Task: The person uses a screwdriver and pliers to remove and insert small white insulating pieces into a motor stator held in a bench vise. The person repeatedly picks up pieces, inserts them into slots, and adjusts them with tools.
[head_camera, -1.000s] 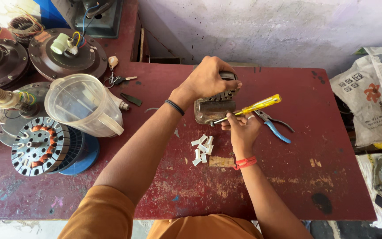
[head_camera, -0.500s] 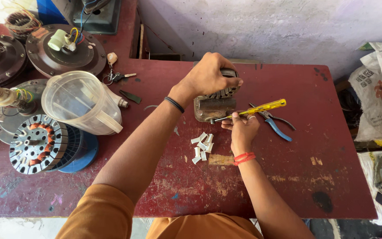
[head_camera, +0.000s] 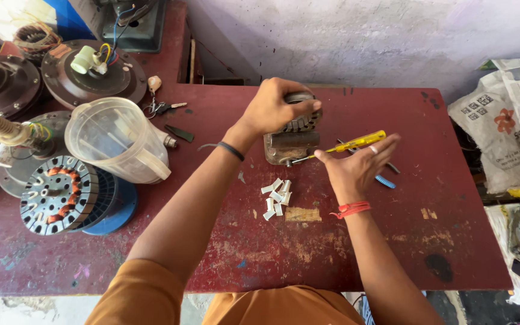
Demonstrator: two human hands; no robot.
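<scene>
Left hand (head_camera: 275,108) clamped over the top of the small motor core (head_camera: 292,137) at mid-table (head_camera: 224,253) — fingers curled tight around it. Right hand (head_camera: 353,171) open, fingers spread, just beside the yellow-handled screwdriver (head_camera: 356,142) — touching or not, cannot tell. White slips (head_camera: 276,197) scattered nearby.

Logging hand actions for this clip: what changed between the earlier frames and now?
The right hand opened: earlier it gripped the yellow-handled screwdriver, now its fingers are spread with the tool beside them, tip at the small motor stator. Whether it touches the handle is unclear. The left hand stays clamped on the stator; the white pieces and blue-handled pliers lie unmoved.
</scene>
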